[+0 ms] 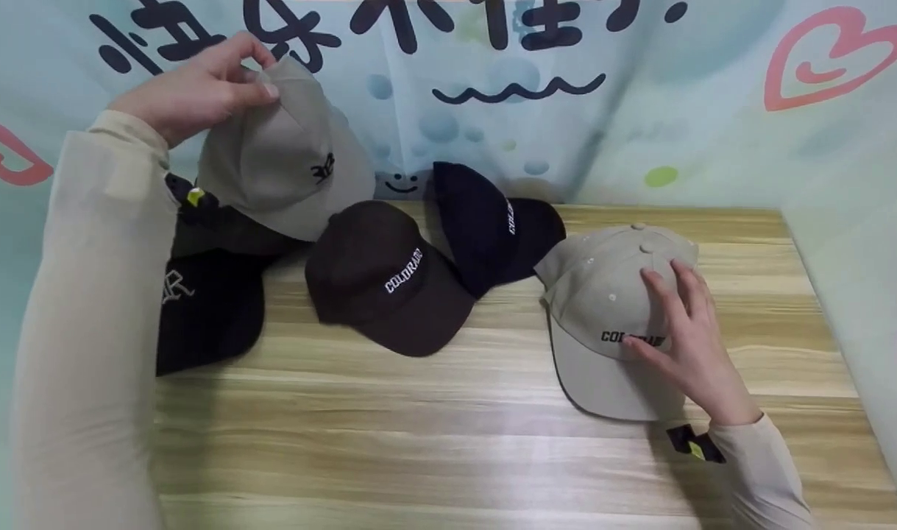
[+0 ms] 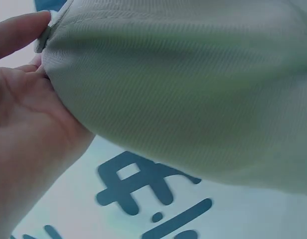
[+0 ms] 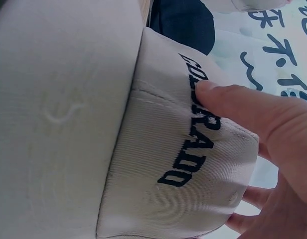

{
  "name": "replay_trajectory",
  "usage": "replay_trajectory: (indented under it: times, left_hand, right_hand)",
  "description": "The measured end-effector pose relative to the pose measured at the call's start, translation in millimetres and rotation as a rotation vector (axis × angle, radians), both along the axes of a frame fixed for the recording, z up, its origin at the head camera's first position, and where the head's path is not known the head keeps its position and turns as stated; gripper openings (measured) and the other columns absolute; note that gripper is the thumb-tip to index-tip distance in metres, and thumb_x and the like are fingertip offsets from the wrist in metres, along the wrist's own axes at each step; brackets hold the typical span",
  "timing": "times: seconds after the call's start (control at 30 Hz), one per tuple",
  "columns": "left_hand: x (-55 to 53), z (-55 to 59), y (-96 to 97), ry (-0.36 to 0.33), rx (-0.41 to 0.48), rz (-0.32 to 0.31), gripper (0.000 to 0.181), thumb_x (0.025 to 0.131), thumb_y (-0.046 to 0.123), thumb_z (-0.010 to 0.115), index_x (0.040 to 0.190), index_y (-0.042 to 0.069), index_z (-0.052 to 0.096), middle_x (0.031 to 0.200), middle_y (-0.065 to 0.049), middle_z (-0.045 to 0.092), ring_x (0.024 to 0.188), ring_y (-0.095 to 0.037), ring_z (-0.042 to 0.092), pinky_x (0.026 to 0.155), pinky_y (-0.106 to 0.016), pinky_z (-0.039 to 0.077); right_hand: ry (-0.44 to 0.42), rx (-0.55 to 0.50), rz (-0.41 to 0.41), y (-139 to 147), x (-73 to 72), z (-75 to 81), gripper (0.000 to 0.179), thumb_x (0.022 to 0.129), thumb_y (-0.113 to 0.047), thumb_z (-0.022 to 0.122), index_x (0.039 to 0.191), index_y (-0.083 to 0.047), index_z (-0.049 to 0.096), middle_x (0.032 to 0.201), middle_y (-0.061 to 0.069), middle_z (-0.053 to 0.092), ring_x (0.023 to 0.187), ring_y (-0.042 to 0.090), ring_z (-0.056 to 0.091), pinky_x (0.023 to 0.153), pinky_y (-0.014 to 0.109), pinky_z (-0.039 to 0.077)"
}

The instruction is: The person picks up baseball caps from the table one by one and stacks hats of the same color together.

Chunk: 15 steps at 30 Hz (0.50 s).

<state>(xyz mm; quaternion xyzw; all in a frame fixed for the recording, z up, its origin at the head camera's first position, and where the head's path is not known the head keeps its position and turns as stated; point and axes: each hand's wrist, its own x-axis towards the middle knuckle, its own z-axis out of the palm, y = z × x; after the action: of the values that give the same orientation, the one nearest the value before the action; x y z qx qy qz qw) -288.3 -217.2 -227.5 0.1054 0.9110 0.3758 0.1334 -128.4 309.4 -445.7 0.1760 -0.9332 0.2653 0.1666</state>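
High on the left, my left hand point(image 1: 205, 92) pinches the top of a grey cap point(image 1: 279, 154) between thumb and fingers. The cap hangs tilted, its dark emblem facing right. The left wrist view shows its cloth point(image 2: 168, 99) stretching away from the fingers. On the table at the right, my right hand point(image 1: 695, 342) rests spread over the crown of a beige cap point(image 1: 610, 302) lettered COLORADO. The thumb lies across the lettering point(image 3: 186, 164), and the other fingers lie over the top. A second beige crown point(image 1: 672, 234) shows just behind, close against this cap.
A dark brown COLORADO cap point(image 1: 374, 272) lies mid-table, overlapping a navy cap point(image 1: 477, 228) that leans at the back. A black cap point(image 1: 213, 316) sits at the left, partly behind my left sleeve point(image 1: 95, 309). A printed cloth backdrop point(image 1: 448, 110) rises behind the wooden table point(image 1: 419, 442).
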Motion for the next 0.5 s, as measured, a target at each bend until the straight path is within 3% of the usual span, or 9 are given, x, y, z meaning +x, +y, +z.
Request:
replay_trajectory:
  times: [0.17,0.33,0.5]
  left_hand:
    - [1.6,15.9,-4.4,0.052,-0.003,0.002,0.021,0.102,0.028,0.044,0.123,0.030,0.041,0.116,-0.005,0.044,0.103,-0.021,0.039,0.099,-0.047,0.026]
    - [-5.9,29.8,-11.9,0.066,-0.051,0.018,0.025,0.102,0.030,0.045,0.126,0.033,0.040,0.133,-0.012,0.038,0.115,-0.028,0.036,0.105,-0.046,0.024]
    - [-19.0,41.4,-14.0,0.131,-0.124,0.107,0.023,0.098,0.039,0.054,0.117,0.026,0.052,0.114,0.002,0.046,0.100,-0.017,0.042,0.098,-0.041,0.032]
  right_hand:
    - [-0.019,-0.013,0.000,0,2.7,2.4,0.094,0.065,-0.005,0.089,0.143,-0.009,0.038,0.148,0.030,0.021,0.137,0.047,0.015,0.104,0.066,0.018]
    - [-0.056,-0.030,-0.005,5,8.1,11.1,0.099,0.065,-0.006,0.089,0.147,-0.011,0.034,0.151,0.026,0.019,0.137,0.048,0.017,0.102,0.069,0.019]
    - [-0.051,-0.024,-0.016,11,11.2,20.4,0.099,0.066,-0.007,0.089,0.148,-0.012,0.034,0.151,0.026,0.018,0.135,0.051,0.019,0.099,0.071,0.021]
